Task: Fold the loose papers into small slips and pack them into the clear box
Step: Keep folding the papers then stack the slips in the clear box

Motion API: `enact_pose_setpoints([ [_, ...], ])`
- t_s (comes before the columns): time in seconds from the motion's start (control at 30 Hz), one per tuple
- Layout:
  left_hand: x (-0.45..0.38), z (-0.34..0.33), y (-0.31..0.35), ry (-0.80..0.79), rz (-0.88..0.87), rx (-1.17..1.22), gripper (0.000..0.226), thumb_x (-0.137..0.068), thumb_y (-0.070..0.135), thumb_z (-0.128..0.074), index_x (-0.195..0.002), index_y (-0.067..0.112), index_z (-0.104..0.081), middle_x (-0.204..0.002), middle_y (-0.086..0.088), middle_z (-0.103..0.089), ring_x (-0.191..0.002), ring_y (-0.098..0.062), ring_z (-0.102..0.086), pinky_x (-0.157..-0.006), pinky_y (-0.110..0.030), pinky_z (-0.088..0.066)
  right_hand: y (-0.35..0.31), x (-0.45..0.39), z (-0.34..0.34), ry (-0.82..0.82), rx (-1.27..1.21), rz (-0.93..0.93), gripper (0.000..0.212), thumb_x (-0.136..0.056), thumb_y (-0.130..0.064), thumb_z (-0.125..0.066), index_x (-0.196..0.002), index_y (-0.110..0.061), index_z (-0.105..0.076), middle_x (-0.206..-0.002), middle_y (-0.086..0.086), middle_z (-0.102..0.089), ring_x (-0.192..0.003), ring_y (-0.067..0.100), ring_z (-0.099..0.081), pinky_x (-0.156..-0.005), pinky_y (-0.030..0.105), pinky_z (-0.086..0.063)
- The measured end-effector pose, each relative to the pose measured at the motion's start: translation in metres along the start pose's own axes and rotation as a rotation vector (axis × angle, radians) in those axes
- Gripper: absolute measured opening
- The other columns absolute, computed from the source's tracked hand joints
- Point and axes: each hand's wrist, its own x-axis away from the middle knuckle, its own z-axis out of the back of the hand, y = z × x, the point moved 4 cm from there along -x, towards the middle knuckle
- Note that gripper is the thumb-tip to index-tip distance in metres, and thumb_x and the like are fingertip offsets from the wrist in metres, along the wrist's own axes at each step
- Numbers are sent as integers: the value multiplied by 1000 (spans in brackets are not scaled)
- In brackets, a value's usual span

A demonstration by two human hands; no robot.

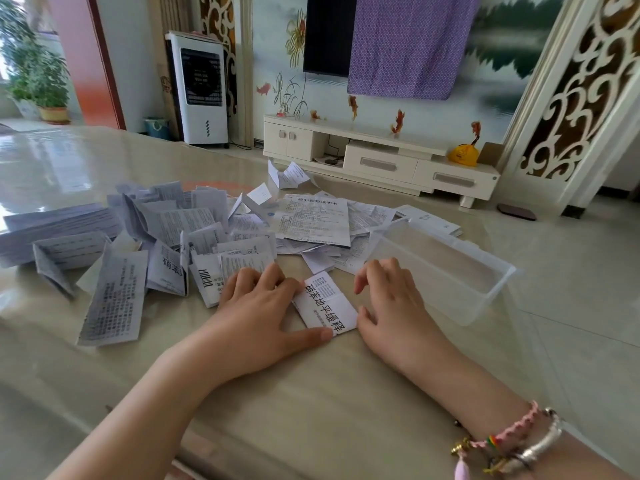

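My left hand lay flat on the surface, a smooth, glossy beige top under a clear film, with its straight fingers and thumb pressing the left edge of a folded slip; that grip was spread apart, curled round nothing. The slip was thin white paper, roughly rectangular, printed with large black characters along one side and fine text on the other, with a crease across its middle, and it sat between my two hands. My right hand rested just right of the slip, fingers loosely bent and apart, the thumb near the slip's right edge; I could not tell whether it touched the paper. Beaded and metal bracelets circled my right wrist. The clear box, a rectangular tub of translucent plastic with a flanged rim, stood on the surface just beyond my right hand, near the edge, with nothing visible inside. Behind and to the left of my hands spread the loose papers: thin printed leaflets, some flat, many creased or tented, one bearing a barcode. A larger unfolded sheet lay on top of the heap beside the box. At the far left sat a neat stack of sheets, its edges squared.
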Motion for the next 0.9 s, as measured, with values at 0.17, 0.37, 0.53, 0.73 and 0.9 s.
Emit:
enact_pose_setpoints([
  [0.17, 0, 0, -3, 51, -7, 65, 108, -46, 98, -16, -139, 46, -33, -110, 22, -31, -112, -11, -25, -106, -28, -21, -4, 5, 10, -51, -358, 230, 26, -85, -27, -70, -109, -31, -61, -115, -19, -59, -113, -2, -50, -98, 16, -36],
  [0.37, 3, 6, -8, 54, -41, 172, 95, -50, 89, -26, -136, 49, -34, -110, 27, -33, -107, -6, -24, -98, -21, -21, 6, 4, 6, -218, -302, 216, 41, -84, -38, -71, -123, -40, -58, -125, -23, -59, -114, -6, -53, -98, 25, -44],
  [0.53, 2, 3, -11, 39, -35, 183, 93, -51, 90, -28, -132, 47, -40, -115, 28, -32, -111, -6, -24, -98, -21, -21, 3, 1, 13, -226, -125, 352, 38, -89, -33, -60, -127, -34, -58, -130, -20, -59, -118, -3, -53, -96, 28, -47],
  [0.73, 0, 4, -13, 6, -15, 247, 84, -58, 88, -32, -129, 45, -46, -120, 25, -36, -113, -6, -25, -97, -21, -21, -7, -7, 17, -263, 128, 493, 39, -89, -31, -48, -127, -33, -57, -123, -14, -63, -109, 10, -60, -83, 35, -52],
  [0.9, 1, 12, -10, 0, 28, 468, 67, -69, 77, -19, -113, 49, -60, -115, 19, -48, -113, -10, -32, -101, -24, -23, -9, -14, 20, -153, -54, 430, 27, -86, -30, -53, -108, -30, -68, -98, -14, -72, -87, 6, -66, -73, 34, -54],
])
